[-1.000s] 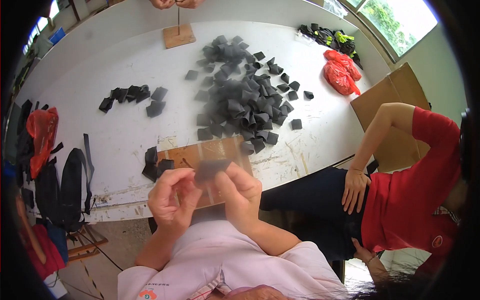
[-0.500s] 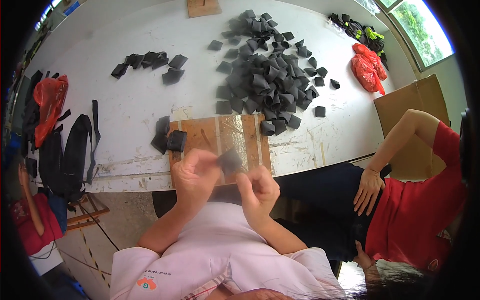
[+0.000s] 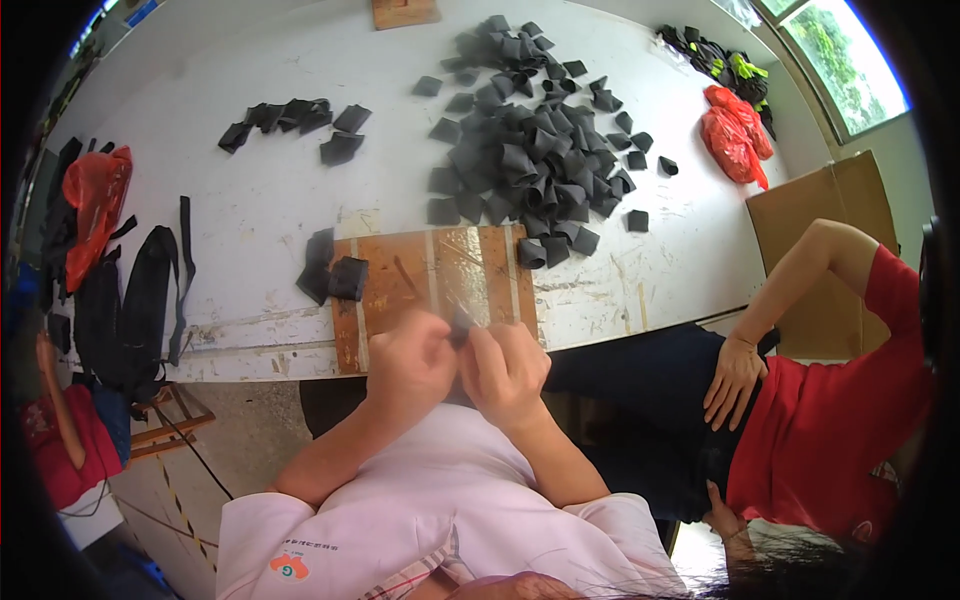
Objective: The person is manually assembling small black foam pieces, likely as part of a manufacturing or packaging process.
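My left hand and my right hand are closed together over a small black fabric piece, just in front of the table's near edge. Most of the piece is hidden between my fingers. Beyond my hands a taped wooden board lies on the white table. Two or three folded black pieces rest at the board's left end. A large heap of black pieces covers the table's middle. A smaller row of black pieces lies at the far left.
A person in a red shirt sits at my right, one hand on the thigh. A red bag and a cardboard box are at the right end. Black straps and a red bag hang at the left edge.
My hands have dropped lower and drawn closer together, folding the black piece smaller between the fingers. The view has tilted so the table sits higher in it.
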Demonstrator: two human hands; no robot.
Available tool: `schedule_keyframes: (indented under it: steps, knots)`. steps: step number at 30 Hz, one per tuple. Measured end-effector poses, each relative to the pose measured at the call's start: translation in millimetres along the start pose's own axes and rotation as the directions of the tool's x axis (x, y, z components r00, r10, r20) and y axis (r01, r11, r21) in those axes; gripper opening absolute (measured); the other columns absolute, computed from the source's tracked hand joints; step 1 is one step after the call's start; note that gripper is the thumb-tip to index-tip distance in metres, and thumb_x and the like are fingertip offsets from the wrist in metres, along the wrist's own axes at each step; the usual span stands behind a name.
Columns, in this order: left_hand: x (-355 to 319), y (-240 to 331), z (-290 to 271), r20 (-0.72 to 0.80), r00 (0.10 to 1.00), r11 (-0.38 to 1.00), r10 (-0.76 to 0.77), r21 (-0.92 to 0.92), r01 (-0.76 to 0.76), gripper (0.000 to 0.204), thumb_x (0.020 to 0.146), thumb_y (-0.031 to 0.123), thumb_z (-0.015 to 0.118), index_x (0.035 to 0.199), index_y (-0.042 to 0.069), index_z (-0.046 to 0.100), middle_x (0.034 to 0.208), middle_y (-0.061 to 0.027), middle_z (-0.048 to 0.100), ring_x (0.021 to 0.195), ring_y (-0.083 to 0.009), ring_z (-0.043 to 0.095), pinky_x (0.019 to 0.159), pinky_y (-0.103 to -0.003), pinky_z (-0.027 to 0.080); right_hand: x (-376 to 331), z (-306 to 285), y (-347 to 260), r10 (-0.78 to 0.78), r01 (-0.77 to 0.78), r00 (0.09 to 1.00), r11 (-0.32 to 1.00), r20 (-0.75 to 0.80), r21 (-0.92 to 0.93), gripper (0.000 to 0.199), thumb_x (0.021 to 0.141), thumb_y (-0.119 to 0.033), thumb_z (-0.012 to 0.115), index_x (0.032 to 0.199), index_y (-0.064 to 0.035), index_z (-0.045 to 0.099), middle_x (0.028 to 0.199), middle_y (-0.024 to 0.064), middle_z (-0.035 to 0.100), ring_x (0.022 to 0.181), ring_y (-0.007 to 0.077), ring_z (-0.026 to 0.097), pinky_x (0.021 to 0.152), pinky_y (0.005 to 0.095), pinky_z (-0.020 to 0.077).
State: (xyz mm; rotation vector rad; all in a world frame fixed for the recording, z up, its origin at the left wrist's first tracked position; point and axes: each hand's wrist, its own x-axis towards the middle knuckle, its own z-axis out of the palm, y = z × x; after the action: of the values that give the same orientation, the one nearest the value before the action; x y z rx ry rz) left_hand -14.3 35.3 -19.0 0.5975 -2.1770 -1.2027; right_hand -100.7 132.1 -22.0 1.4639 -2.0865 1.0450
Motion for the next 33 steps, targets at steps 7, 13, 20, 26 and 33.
schedule_keyframes:
  steps: [7,13,20,26,33]
  knots:
    - [-6,-20,-15,0.167,0.962,0.953,-0.216,-0.178,0.244,0.007,0.075,-0.003,0.057,0.080,-0.001,0.052,0.060,0.0002,0.055,0.053,-0.0025,0.051,0.047,-0.018,0.041,-5,-1,16,0.305,-0.341,0.937,0.900,0.169,0.270,0.014,0.067,0.007,0.059,0.078,-0.0016,0.059,0.064,0.0072,0.050,0.051,0.0150,0.050,0.045,0.0239,0.0388]
    - [19,-54,-47,-0.341,0.908,0.961,-0.243,0.044,0.274,0.010,0.076,0.007,0.058,0.082,-0.001,0.056,0.063,-0.0093,0.058,0.052,-0.0175,0.055,0.049,-0.028,0.043,78,-2,95,0.494,-0.456,0.867,0.836,-0.058,0.304,0.012,0.081,-0.007,0.056,0.092,-0.0021,0.060,0.066,0.0045,0.053,0.054,0.0090,0.048,0.047,0.0222,0.0380]
    - [59,-120,-56,-0.278,0.938,0.693,-0.209,0.634,0.342,0.026,0.074,0.023,0.062,0.078,0.000,0.053,0.078,-0.0144,0.055,0.075,-0.0309,0.053,0.066,-0.041,0.043,-4,25,72,0.660,-0.674,0.725,0.620,0.199,0.401,0.012,0.083,-0.009,0.056,0.087,0.0018,0.059,0.067,0.0051,0.055,0.061,0.0096,0.050,0.056,0.0231,0.0410]
    - [65,-130,-66,-0.209,0.953,0.772,-0.221,0.560,0.302,0.011,0.074,0.012,0.058,0.071,0.002,0.056,0.078,-0.0140,0.054,0.072,-0.0325,0.053,0.061,-0.041,0.043,-39,24,40,0.626,-0.774,0.629,0.563,0.461,0.290,0.015,0.081,-0.012,0.057,0.083,0.0022,0.061,0.070,0.0148,0.059,0.060,0.0222,0.057,0.055,0.0296,0.0431]
    - [36,-51,-78,0.077,0.891,0.802,0.447,0.407,-0.437,0.017,0.063,0.003,0.063,0.080,0.006,0.061,0.086,-0.0071,0.052,0.074,-0.0223,0.052,0.062,-0.031,0.043,-12,10,6,0.466,-0.866,0.495,0.192,0.733,0.462,0.028,0.086,-0.023,0.056,0.089,0.0042,0.060,0.068,0.0051,0.059,0.061,0.0123,0.055,0.055,0.0233,0.0435]
